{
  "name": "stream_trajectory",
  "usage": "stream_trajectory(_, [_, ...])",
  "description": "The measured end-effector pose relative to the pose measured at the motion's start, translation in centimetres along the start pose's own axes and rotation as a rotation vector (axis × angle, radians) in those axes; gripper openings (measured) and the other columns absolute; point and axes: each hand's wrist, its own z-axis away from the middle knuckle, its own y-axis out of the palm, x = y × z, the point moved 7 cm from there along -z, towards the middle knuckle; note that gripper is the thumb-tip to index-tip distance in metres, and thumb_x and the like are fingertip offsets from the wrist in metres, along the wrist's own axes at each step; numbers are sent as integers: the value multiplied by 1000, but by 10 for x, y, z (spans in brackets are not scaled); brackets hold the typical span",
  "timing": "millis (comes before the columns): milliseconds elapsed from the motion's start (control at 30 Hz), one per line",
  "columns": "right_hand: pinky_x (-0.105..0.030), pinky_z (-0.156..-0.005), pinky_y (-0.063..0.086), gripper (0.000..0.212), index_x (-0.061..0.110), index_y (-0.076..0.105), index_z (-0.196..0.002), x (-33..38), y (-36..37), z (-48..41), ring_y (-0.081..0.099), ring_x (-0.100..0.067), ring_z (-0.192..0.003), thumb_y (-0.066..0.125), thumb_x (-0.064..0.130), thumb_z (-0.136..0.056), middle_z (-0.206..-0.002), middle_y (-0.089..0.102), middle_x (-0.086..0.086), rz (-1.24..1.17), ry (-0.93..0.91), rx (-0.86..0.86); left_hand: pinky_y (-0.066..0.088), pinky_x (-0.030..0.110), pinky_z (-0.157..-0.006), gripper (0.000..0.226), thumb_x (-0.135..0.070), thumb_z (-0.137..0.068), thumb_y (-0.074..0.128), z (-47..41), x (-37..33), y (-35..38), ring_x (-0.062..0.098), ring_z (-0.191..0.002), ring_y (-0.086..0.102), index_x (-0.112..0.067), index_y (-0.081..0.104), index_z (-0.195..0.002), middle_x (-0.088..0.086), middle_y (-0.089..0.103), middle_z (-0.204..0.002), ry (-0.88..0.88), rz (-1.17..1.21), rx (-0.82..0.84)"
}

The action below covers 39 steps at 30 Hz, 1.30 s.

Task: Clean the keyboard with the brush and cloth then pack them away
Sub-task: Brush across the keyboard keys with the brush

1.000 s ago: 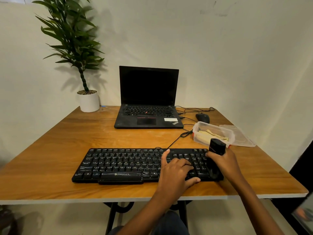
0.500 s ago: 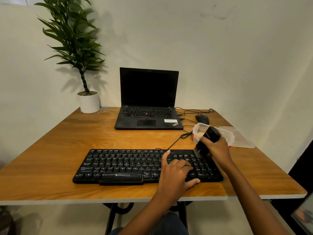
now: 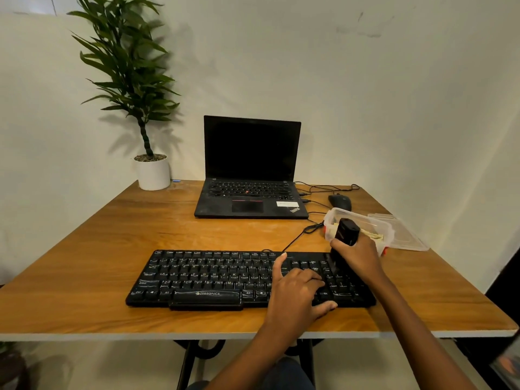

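Left hand (image 3: 295, 294): lies on the right-hand keys, one finger stretched forward, the others bent, thumb apart at the near edge. I'd say it pins the board against the strokes.
Keyboard (image 3: 211, 277): lies flat near the front edge of the table (image 3: 84, 277), within easy reach.
Right hand (image 3: 357, 257): fingers wrapped round the brush (image 3: 346, 232).
Brush: black, leaning away, its lower end on the far right keys; brushing looks under way.
Container (image 3: 363, 222): open, just behind the brush, with what looks like the cloth (image 3: 374, 235) inside, unused; its lid (image 3: 405, 235) lies beside it, ready for packing.
Laptop (image 3: 250, 175): at the back, well clear.
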Motion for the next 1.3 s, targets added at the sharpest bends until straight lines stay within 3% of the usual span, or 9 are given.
stream_trajectory(100, [-31, -73, 45, 21, 16, 59, -94, 2, -8, 0, 57, -20, -83, 67, 29, -81, -83, 62, -1, 38, -50, -116, 7, 40, -111, 47, -68, -74, 41, 0, 0, 0, -5, -80, 62, -34, 73, -83, -22, 66, -86, 2, 13, -7])
stream_trajectory(200, [-31, -68, 44, 17, 11, 61, -87, 1, 1, -2, 59, -24, -82, 68, 25, -79, -80, 62, -4, 17, 1, -33, 6, 40, -112, 47, -68, -74, 41, -1, 1, 0, -5, -80, 61, -34, 73, -83, -23, 66, -86, -1, 12, -7])
stream_trajectory(367, [-41, -76, 52, 23, 13, 60, -90, 6, -2, -9, 60, -22, -82, 66, 32, -77, -83, 64, -4, 103, 20, -68, 5, 40, -112, 48, -68, -74, 40, 0, 0, 0, -5, -80, 61, -34, 73, -84, -23, 66, -86, 3, 11, -9])
stream_trajectory(433, [-39, -76, 51, 25, 11, 62, -90, 3, 4, -7, 61, -23, -84, 65, 32, -78, -85, 66, -4, 109, 78, -17, 5, 39, -112, 48, -68, -74, 40, -1, 0, 0, -5, -80, 62, -34, 73, -83, -23, 66, -86, -2, 13, -6])
stream_trajectory(533, [-35, -76, 48, 30, 14, 59, -101, 8, -3, 1, 59, -24, -89, 63, 37, -82, -87, 61, -1, 234, -3, -112, 4, 39, -112, 49, -68, -74, 40, 0, 0, 0, -5, -80, 61, -34, 73, -83, -23, 66, -86, 2, 10, -9])
stream_trajectory(633, [-37, -77, 49, 25, 14, 59, -97, 5, 1, 4, 59, -24, -88, 63, 33, -81, -86, 62, -2, 152, 6, -24, 6, 40, -112, 48, -68, -74, 40, 0, 0, 0, -4, -81, 62, -34, 73, -84, -22, 66, -86, -2, 16, -9])
stream_trajectory(800, [-37, -80, 50, 21, 19, 58, -98, -2, -11, 3, 60, -21, -89, 65, 31, -82, -92, 64, -3, 27, 33, -56, 5, 40, -112, 48, -68, -74, 41, 0, 0, 0, -4, -80, 61, -34, 73, -84, -22, 66, -86, -5, 18, -23])
stream_trajectory(1133, [-33, -73, 48, 29, 14, 60, -101, 7, -15, 6, 56, -18, -82, 67, 34, -81, -83, 59, 0, 125, -48, -150, 6, 40, -112, 48, -68, -74, 41, 0, -1, 0, -4, -79, 61, -34, 73, -84, -22, 66, -86, 2, 13, -24])
stream_trajectory(1300, [-36, -77, 49, 30, 16, 59, -102, 7, -7, -5, 58, -22, -89, 66, 35, -80, -92, 62, -3, 128, 23, -44, 11, 41, -110, 48, -69, -74, 41, 0, 0, -1, -4, -79, 61, -35, 73, -83, -22, 66, -85, -1, 7, -28])
